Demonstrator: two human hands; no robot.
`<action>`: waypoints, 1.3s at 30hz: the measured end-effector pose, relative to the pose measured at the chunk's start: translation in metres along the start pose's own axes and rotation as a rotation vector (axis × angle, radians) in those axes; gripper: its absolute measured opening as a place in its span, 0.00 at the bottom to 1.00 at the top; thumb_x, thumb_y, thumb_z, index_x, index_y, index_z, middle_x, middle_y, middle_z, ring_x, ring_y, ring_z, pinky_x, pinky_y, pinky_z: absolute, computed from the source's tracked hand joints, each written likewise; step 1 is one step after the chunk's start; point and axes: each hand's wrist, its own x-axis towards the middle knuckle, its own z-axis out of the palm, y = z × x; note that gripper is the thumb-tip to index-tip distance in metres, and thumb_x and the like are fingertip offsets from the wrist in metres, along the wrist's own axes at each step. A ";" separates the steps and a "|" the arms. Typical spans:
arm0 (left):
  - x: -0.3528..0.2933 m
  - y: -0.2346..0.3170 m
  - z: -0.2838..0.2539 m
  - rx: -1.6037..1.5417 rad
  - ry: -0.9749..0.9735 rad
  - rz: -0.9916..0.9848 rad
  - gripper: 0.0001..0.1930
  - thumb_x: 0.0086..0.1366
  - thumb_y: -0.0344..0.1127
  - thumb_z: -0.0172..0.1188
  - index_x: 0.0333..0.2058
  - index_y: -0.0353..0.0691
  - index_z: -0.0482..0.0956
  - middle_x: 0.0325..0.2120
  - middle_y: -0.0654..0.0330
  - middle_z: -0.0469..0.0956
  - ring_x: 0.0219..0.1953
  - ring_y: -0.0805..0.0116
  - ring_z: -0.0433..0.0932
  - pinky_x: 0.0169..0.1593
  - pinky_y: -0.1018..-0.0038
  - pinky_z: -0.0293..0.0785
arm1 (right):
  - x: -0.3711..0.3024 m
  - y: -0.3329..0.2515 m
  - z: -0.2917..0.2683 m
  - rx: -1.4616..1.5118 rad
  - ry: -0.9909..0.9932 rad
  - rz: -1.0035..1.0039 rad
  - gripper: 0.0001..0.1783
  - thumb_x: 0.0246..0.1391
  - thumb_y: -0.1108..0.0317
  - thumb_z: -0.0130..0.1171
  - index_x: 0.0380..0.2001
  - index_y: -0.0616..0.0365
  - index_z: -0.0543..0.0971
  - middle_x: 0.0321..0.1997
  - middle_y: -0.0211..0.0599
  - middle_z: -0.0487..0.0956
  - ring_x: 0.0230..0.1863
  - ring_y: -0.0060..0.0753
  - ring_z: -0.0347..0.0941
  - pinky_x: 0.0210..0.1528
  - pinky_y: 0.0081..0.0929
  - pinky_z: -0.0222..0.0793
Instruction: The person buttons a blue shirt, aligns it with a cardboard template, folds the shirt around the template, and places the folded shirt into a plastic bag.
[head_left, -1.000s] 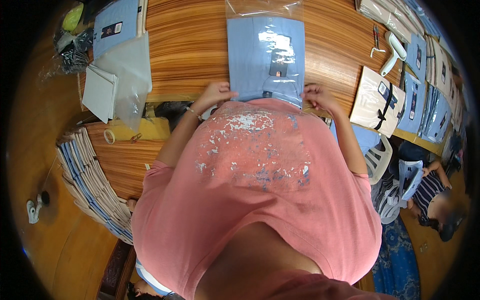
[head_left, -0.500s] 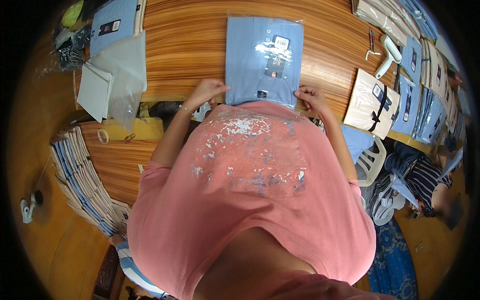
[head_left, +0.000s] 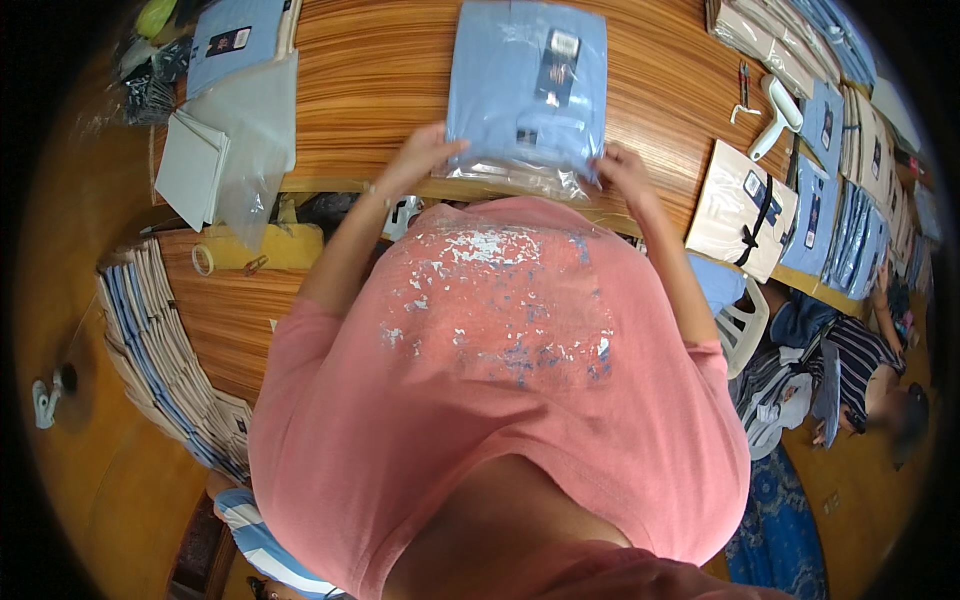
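A folded light-blue garment [head_left: 490, 75] lies flat on the wood-grain table in front of me, inside a clear plastic bag [head_left: 520, 176]. A dark tag with a white label [head_left: 558, 68] shows through the plastic. Crumpled, unfilled plastic sticks out past the garment's near end, towards my body. At the bag's left edge, my left hand [head_left: 425, 158] is closed, its fingertips pinching the side near the lower corner. My right hand [head_left: 622, 172] grips the lower right corner, with the fingers partly blurred.
Left lie white boards [head_left: 190, 168], clear empty bags [head_left: 262, 150] and a blue bagged garment [head_left: 235, 45]. Right are a lint roller [head_left: 776, 118], a folded beige garment [head_left: 735, 190] and bagged stacks [head_left: 858, 230]. More folded garments [head_left: 165, 340] stand lower left. Another person [head_left: 860, 370] is far right.
The bagged garment has moved away from my body along the table. Its loose near end of plastic now shows. Both hands have gone forward with it, still at its sides.
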 end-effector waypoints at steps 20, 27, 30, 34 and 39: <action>0.074 0.045 0.047 1.103 0.727 0.731 0.41 0.48 0.39 0.65 0.60 0.42 0.56 0.59 0.48 0.58 0.62 0.55 0.55 0.59 0.44 0.51 | 0.029 -0.084 0.042 0.105 -0.168 -0.106 0.16 0.52 0.71 0.52 0.45 0.61 0.68 0.33 0.36 0.75 0.27 0.26 0.72 0.32 0.19 0.71; 0.058 0.111 0.056 -1.004 0.568 0.592 0.14 0.57 0.27 0.57 0.42 0.29 0.70 0.38 0.54 0.75 0.38 0.64 0.77 0.43 0.69 0.75 | -0.020 -0.128 0.029 -0.064 0.236 -0.868 0.30 0.54 0.70 0.52 0.59 0.57 0.59 0.52 0.40 0.64 0.51 0.32 0.62 0.50 0.29 0.62; 0.099 0.090 0.083 -1.430 0.260 0.269 0.20 0.60 0.34 0.55 0.49 0.32 0.65 0.48 0.52 0.70 0.48 0.59 0.71 0.54 0.64 0.67 | 0.021 -0.071 0.029 0.470 0.240 -0.277 0.30 0.52 0.70 0.53 0.58 0.57 0.58 0.49 0.41 0.68 0.48 0.33 0.66 0.48 0.31 0.65; 0.127 0.068 0.116 -1.430 0.194 0.186 0.21 0.63 0.38 0.51 0.51 0.31 0.64 0.50 0.52 0.68 0.51 0.57 0.68 0.56 0.62 0.64 | 0.040 -0.037 0.015 0.452 -0.006 -0.083 0.27 0.52 0.69 0.54 0.55 0.60 0.61 0.39 0.39 0.72 0.38 0.34 0.71 0.40 0.35 0.69; 0.077 0.045 0.127 -1.019 -0.360 -0.027 0.16 0.64 0.34 0.48 0.48 0.33 0.68 0.45 0.52 0.73 0.47 0.59 0.73 0.52 0.67 0.68 | 0.063 -0.034 -0.030 -0.197 0.295 -0.279 0.28 0.50 0.69 0.55 0.55 0.62 0.61 0.36 0.43 0.74 0.32 0.40 0.73 0.35 0.37 0.70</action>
